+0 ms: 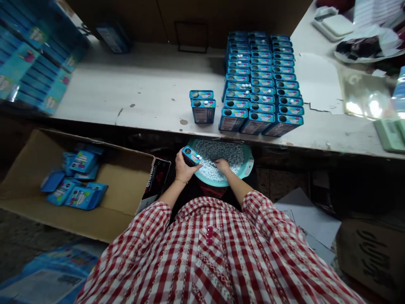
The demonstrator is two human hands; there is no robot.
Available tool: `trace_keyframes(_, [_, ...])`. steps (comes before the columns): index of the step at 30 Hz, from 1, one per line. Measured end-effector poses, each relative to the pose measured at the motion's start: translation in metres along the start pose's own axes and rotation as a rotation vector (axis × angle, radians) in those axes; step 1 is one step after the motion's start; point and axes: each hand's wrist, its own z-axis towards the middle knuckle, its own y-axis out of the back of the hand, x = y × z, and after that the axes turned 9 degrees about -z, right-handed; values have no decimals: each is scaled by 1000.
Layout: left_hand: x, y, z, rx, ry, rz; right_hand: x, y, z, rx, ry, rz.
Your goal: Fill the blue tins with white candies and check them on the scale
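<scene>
Blue tin [191, 155] is gripped in L hand [182, 169], fingers closed round it; it is held tilted at L edge of turquoise basin [248, 168], prob. so that dropped white pellets [228, 150] are caught. Fingertips of R hand [222, 166] are dipped among pellets; their grip cannot be told.

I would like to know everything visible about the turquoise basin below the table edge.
The turquoise basin is round, plastic-looking, with a tab on its right rim. It sits upright below the table, its base hidden, holding many small white pellets. The right hand is among them; the left hand holds a blue box at the left rim, contact unclear.
</scene>
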Motion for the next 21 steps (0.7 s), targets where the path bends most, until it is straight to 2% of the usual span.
trace_keyframes(5, [0, 3, 6, -8, -7, 3, -33, 24, -11, -29, 38, 126])
trace_keyframes(10, [-10, -11, 8, 64, -57, 71, -43, 79, -41, -123, 118, 217])
trace_keyframes(13, [-15, -23, 8, 130, -96, 101, -30, 115, -59, -169, 218, 93])
trace_keyframes(15, [-18, -30, 6, 150, -110, 114, -15, 133, -69, -161, 230, -54])
trace_keyframes(21, [-24, -38, -3, 184, -134, 154, 31, 158, -84, -97, 165, -466])
